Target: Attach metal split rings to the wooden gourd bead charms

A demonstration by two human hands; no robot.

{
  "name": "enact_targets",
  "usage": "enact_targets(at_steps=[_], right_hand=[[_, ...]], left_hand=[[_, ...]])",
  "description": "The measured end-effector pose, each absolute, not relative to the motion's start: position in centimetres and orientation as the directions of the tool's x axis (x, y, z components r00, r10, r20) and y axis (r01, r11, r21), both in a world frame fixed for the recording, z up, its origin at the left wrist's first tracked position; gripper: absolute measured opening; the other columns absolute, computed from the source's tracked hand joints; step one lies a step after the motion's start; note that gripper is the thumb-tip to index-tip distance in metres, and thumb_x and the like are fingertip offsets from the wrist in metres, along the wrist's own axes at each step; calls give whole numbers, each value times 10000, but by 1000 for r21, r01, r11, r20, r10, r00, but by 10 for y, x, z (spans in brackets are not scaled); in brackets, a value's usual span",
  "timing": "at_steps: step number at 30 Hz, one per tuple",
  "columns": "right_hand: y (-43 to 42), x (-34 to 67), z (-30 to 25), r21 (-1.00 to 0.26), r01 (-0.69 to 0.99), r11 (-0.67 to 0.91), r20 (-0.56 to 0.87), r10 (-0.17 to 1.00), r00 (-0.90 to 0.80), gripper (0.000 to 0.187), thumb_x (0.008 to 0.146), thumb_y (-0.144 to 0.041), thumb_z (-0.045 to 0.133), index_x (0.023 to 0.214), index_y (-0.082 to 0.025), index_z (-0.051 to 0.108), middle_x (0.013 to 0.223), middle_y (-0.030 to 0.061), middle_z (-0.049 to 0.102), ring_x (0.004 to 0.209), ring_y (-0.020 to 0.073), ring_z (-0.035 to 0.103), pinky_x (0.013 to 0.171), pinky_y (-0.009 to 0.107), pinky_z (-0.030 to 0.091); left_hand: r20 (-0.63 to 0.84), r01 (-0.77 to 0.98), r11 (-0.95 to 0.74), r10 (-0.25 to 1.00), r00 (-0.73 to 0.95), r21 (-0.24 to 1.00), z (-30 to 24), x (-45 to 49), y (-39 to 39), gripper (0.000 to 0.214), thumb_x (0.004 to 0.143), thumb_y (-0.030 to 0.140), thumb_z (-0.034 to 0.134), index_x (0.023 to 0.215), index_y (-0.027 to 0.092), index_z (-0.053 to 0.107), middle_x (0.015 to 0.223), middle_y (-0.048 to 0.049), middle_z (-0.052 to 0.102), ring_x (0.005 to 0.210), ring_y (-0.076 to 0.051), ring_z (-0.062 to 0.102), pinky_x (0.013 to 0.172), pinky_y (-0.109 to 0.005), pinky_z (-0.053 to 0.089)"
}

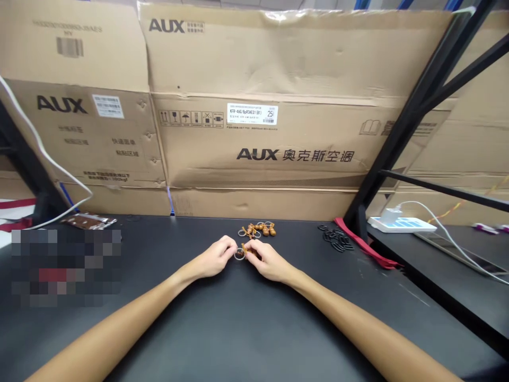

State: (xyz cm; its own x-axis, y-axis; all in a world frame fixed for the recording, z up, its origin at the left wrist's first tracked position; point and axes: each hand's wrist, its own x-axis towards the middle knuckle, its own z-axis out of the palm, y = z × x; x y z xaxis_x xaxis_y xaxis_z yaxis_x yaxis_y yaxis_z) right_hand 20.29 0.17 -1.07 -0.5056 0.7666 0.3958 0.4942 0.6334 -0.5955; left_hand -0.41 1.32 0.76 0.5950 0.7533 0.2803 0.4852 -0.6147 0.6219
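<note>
Both my hands are together over the dark tabletop, pinching one keychain between them. Its round silver-coloured key ring (239,259) shows between the fingertips, with an orange-brown cord at its upper right. My left hand (217,257) is closed, thumb and fingers pinched at the ring's left edge. Closed as well, my right hand (271,261) grips the cord end and a brown piece that its fingers mostly hide. Just beyond the hands lies a small pile of similar keychains (265,230), with glossy brown gourd-shaped charms, orange cords and metal rings.
Black oval loops (338,241) lie at right beside a red strap (368,248) and a black metal frame post (360,212). Further right sits a white power strip (401,225) with a cable. Cardboard boxes (258,201) wall off the back. A brown packet (89,220) lies at left, near a blurred-out patch.
</note>
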Motion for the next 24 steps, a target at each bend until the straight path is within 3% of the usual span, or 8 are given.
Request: enact_targets(at_steps=[5, 11, 20, 24], right_hand=[[1, 203, -8, -581, 482, 656, 402, 746, -530, 216, 959, -323, 406, 866, -196, 554, 794, 1, 576, 703, 130, 506, 692, 255, 425], [1, 203, -6, -658, 417, 627, 371, 752, -545, 251, 976, -345, 368, 928, -201, 567, 860, 9, 604, 789, 138, 539, 763, 255, 429], [0, 202, -1, -748, 391, 537, 297, 797, -525, 345, 961, -401, 370, 730, -185, 511, 707, -20, 516, 662, 119, 473, 667, 236, 407], [-1, 201, -1, -784, 385, 488, 256, 818, -515, 340, 937, -430, 412, 757, -179, 552, 707, -16, 538, 654, 120, 476, 652, 238, 400]], left_hand=[[291, 491, -630, 745, 600, 602, 7, -4, 12, 269, 959, 312, 322, 831, 183, 521, 897, -38, 545, 836, -155, 534, 833, -303, 451], [336, 499, -669, 725, 601, 551, 0, 0, 12, 287, 966, 304, 310, 808, 188, 520, 899, -45, 534, 823, -161, 523, 833, -315, 446], [335, 572, -692, 718, 611, 440, -5, 1, 10, 250, 964, 260, 313, 809, 194, 497, 952, -49, 528, 883, -178, 509, 864, -354, 416], [344, 572, -704, 708, 617, 422, -3, 3, 6, 255, 963, 255, 309, 799, 192, 493, 970, -57, 528, 903, -188, 501, 868, -375, 403]])
